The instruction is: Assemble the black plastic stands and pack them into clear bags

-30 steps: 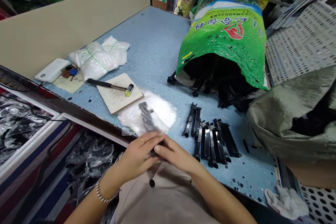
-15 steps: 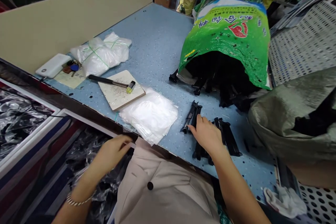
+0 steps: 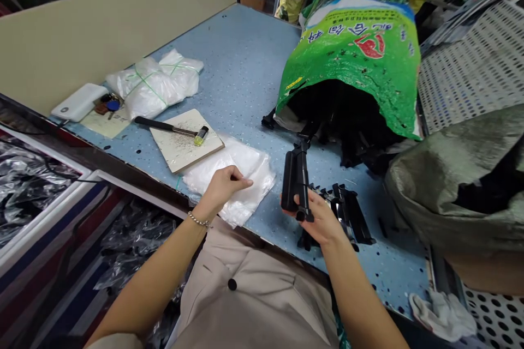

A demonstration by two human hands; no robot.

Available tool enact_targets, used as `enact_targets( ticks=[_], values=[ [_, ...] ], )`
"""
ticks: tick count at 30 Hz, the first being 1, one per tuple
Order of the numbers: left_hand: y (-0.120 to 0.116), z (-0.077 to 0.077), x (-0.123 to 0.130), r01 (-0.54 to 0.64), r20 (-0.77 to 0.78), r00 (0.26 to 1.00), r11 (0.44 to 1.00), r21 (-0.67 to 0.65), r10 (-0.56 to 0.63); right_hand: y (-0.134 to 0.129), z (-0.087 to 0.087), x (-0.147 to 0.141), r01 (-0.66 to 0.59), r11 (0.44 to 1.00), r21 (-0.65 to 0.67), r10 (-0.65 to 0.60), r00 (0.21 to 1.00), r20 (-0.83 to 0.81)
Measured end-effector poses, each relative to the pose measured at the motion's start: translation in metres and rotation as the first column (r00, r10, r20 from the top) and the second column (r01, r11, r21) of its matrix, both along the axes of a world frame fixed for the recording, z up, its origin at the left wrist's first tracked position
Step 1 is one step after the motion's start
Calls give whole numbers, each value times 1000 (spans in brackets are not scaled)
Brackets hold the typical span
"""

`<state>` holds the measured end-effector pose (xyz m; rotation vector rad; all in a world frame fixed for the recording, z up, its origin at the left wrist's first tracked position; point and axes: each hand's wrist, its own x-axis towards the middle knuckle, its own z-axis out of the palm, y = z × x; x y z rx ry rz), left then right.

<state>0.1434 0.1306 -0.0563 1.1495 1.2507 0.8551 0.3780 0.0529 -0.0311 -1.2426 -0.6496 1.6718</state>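
My right hand [image 3: 313, 215] is closed around the lower end of black plastic parts [image 3: 297, 180], long and narrow, held up off the table. Several more such black parts [image 3: 354, 215] lie just to the right, partly behind that hand. Over a stack of thin clear plastic bags [image 3: 249, 161], my left hand [image 3: 225, 188] is closed in a pinch on the top bag, thumb against fingers. A small hammer [image 3: 172, 127] with a black handle rests on a pale square board [image 3: 184, 155], which overlaps the bags.
A green woven sack [image 3: 352, 65] lies with its mouth facing me, black parts spilling out. Tied plastic bundles [image 3: 159, 82], a white device [image 3: 77, 102] and keys [image 3: 110, 102] lie at left. A grey sack [image 3: 442, 196] stands right; a cloth glove [image 3: 442, 313] lies below it.
My left hand has risen from below the table edge onto the plastic bags. My right hand has lifted black parts off the table and tilted them up.
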Motion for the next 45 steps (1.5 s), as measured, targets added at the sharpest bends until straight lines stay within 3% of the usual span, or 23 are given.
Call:
enact_targets(
  ticks=[4,9,13,15,18,21,24,28,30,34,35,37,40,43,45],
  values=[
    [0,6,-4,52,211,977,980,-190,-11,9,4,-31,-66,997,-34,58,979,-194],
    [-8,7,0,-42,229,971,991,-125,70,25,4,-60,-123,992,5,120,959,-256],
    [-8,11,-8,-22,329,939,973,-232,100,35,-5,-66,-62,997,-37,52,968,-244],
    [-7,12,-15,-80,351,921,964,-255,169,38,-11,-60,-6,999,-45,-4,977,-214],
    [-10,13,-25,-285,248,927,958,-20,281,35,-17,-47,26,999,-31,-30,993,-111],
    [-17,15,-26,-275,-3,958,924,264,286,24,-14,-39,68,998,8,-67,998,-9],
    [-20,17,-18,-198,-23,977,949,245,210,12,-4,-44,69,996,48,-67,997,-38],
    [-18,15,-4,-183,-4,982,961,208,188,11,5,-65,-44,999,29,49,981,-187],
    [-17,13,-1,-147,15,989,971,190,146,18,2,-74,-78,997,1,76,966,-249],
    [-16,12,-16,-137,192,975,982,127,111,34,-10,-76,-11,997,-73,-11,956,-292],
    [-17,13,-22,-139,157,981,976,170,112,36,-12,-73,5,997,-80,-28,960,-280],
    [-18,14,-32,-82,-65,992,937,339,110,35,-11,-67,41,997,-63,-53,975,-216],
    [-19,14,-35,118,-431,893,858,501,129,20,-2,-58,63,998,-18,-66,981,-185],
    [-19,15,-29,204,-526,845,848,490,100,-4,3,-49,-127,987,-99,80,919,-386],
    [-20,17,-25,227,-539,836,832,506,100,-15,0,-45,-310,936,-169,175,823,-541]
  ],
)
